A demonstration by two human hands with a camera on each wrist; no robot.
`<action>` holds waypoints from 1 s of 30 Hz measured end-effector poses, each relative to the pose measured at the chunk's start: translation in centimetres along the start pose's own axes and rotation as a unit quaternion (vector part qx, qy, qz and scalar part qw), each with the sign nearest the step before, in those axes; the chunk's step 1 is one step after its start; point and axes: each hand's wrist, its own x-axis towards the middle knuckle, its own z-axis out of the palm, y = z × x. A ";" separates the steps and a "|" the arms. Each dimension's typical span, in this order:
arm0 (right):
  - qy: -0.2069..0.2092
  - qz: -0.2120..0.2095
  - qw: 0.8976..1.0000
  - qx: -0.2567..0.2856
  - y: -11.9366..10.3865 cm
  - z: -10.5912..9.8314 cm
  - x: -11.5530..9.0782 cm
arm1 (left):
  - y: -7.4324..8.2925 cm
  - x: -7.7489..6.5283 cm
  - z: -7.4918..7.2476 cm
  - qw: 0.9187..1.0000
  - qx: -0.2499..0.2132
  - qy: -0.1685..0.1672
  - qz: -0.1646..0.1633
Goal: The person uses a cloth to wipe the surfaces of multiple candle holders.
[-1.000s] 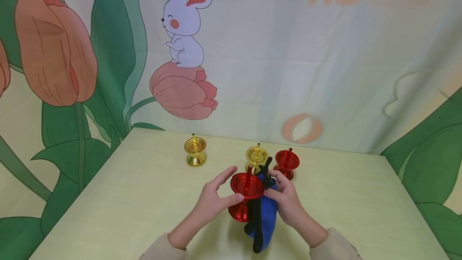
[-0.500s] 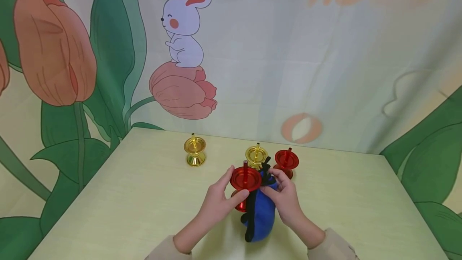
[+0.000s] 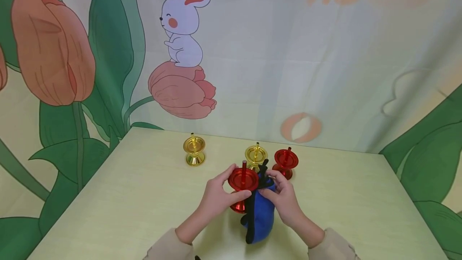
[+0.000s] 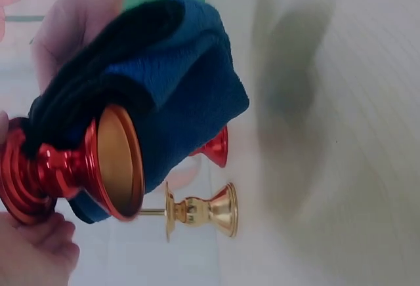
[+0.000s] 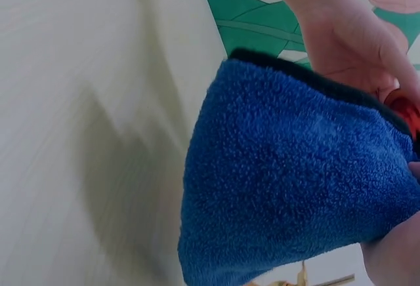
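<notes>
Backdrop (image 3: 252, 71) meets the far edge of the table (image 3: 151, 196), whose top leaves wide room on both sides. Blue cloth (image 3: 265, 216), edged in black, is held above it, its bunched end pinched by the right hand (image 3: 284, 198). The left hand (image 3: 218, 196) grips the red stand (image 3: 242, 180) between thumb and fingers, off the tabletop, just beside the cloth's black edge. Toward the back, another red stand (image 3: 286, 159) neighbours one gold stand (image 3: 256, 156); a second gold stand (image 3: 194, 151) is well apart, table stretching between.
</notes>
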 end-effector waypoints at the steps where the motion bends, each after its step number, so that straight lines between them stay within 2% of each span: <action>1: -0.001 0.003 1.000 -0.001 0.1 -0.1 0.1 | -0.1 0.1 0.0 1.000 -0.007 -0.008 -0.002; 9: -0.005 0.033 0.999 0.007 1.0 -0.7 0.5 | -1.2 0.4 -0.2 0.993 -0.070 -0.092 -0.013; 13: -0.006 0.037 0.999 0.002 1.2 -1.1 0.7 | -1.5 0.6 -0.3 0.991 -0.096 -0.098 -0.015; 18: 0.000 0.045 0.999 0.009 1.1 -1.7 0.8 | -2.2 1.0 -0.4 0.989 -0.130 -0.061 -0.025; 21: 0.014 0.044 0.999 0.010 0.9 -2.1 0.8 | -2.8 1.5 -0.5 0.990 -0.135 -0.033 -0.039; 26: 0.037 0.043 0.998 -0.007 0.5 -2.6 0.7 | -3.6 2.8 -0.6 0.990 -0.124 0.025 -0.066; 30: 0.037 0.044 0.998 -0.019 0.4 -2.8 0.7 | -4.6 4.3 -0.6 0.988 -0.110 0.084 -0.068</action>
